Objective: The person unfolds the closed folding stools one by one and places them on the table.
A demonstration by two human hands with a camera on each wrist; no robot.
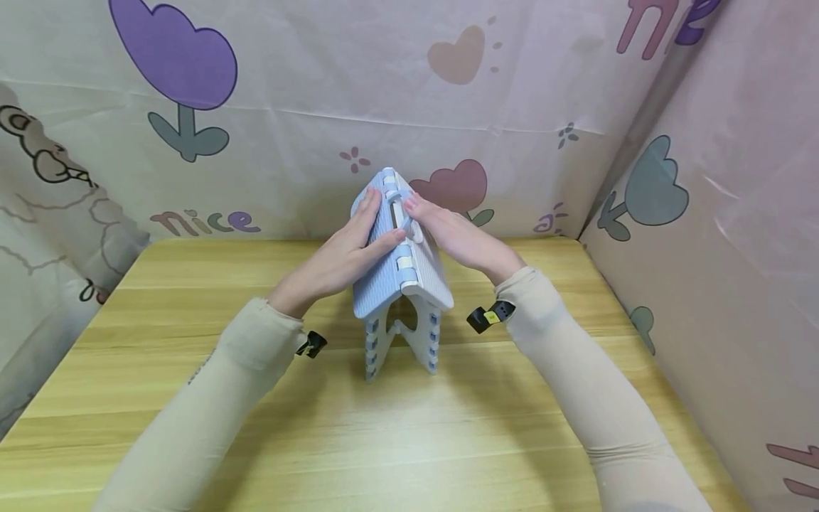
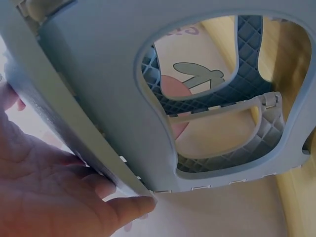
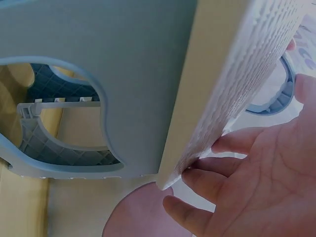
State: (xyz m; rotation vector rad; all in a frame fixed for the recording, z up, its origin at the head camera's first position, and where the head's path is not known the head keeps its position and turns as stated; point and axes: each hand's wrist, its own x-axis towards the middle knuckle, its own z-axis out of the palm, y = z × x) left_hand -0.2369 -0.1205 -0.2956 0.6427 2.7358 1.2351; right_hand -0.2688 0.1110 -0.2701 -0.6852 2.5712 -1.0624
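A folding stool (image 1: 435,274), blue on one half and white on the other, stands half-folded on the wooden table. Its two seat panels slope down from the hinged middle like a roof. My left hand (image 1: 342,259) lies along the blue panel, fingers extended, with the thumb reaching to the handle slot at the ridge. Against the white panel rests my right hand (image 1: 457,231), its fingertips near the raised carrying handle (image 1: 409,222). From below, the left wrist view shows the leg frame (image 2: 94,74) with its large cut-out. In the right wrist view, fingers (image 3: 202,182) touch the ribbed top.
The wood-grain table (image 1: 397,441) spreads around the stool. Behind it hangs a printed cloth (image 1: 307,156) with tulips and hearts, and another cloth panel (image 1: 723,235) closes off the right side. Small black wrist straps (image 1: 491,316) hang near both sleeves.
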